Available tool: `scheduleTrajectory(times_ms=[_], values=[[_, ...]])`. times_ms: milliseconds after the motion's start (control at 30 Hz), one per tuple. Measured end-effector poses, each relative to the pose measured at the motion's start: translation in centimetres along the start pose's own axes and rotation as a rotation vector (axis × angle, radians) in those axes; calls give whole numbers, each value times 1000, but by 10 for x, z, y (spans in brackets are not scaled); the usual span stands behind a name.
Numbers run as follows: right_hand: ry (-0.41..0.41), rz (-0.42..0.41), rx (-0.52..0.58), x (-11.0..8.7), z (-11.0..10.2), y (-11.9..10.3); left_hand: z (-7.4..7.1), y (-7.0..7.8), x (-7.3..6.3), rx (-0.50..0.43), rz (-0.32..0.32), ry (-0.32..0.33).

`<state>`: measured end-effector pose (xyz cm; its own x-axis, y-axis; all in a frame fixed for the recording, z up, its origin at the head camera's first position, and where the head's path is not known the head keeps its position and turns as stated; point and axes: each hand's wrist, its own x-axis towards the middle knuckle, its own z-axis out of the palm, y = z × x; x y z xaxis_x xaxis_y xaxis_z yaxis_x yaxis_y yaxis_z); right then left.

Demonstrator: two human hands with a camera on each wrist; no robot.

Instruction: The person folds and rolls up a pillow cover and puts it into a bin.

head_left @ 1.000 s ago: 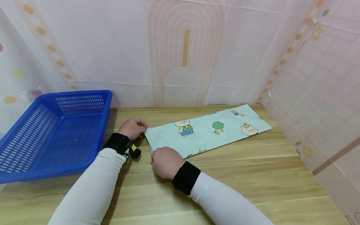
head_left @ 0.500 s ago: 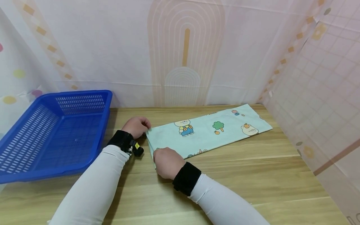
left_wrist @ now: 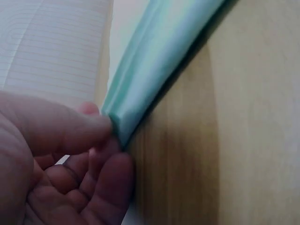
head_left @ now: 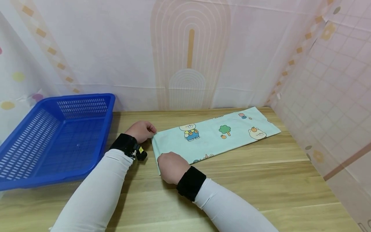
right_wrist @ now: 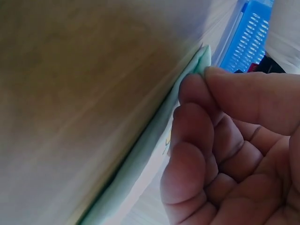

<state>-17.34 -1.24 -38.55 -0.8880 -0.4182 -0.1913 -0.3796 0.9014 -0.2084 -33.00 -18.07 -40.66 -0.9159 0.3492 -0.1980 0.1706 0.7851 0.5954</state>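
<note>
A pale mint cloth [head_left: 208,138], printed with bears, a tree and fruit, lies folded into a long strip on the wooden table. Its left end shows a narrow turned edge. My left hand [head_left: 141,131] pinches the far left corner; in the left wrist view the thumb [left_wrist: 70,126] presses the layered edge against the fingers. At the near left corner, my right hand [head_left: 173,168] holds the cloth. The right wrist view shows thumb and index fingertip [right_wrist: 194,89] pinching a fold, with the other fingers curled below.
A blue plastic basket [head_left: 108,138] with slotted walls stands at the left, close to my left forearm. The wooden table [head_left: 246,180] runs back to a patterned curtain [head_left: 127,64], with another curtain panel [head_left: 333,96] along the right.
My left hand has shifted slightly right with the far corner. The cloth's left edge now shows a narrow fold between the hands. My right hand has barely moved, still gripping the near corner.
</note>
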Motion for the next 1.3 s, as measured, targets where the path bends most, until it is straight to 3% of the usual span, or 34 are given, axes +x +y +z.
scheduleTrajectory(times_ms=[433,767,1067,1300], values=[[1,0,-80,-1,0,-3,7,13,-1,45,-40,45],[74,-77,-345,2,4,-17,7,14,-1,64,-71,69],[77,2,-279,6,6,-26,4,20,-6,141,-115,54],[76,42,-231,9,8,-22,4,16,-5,32,-72,33]])
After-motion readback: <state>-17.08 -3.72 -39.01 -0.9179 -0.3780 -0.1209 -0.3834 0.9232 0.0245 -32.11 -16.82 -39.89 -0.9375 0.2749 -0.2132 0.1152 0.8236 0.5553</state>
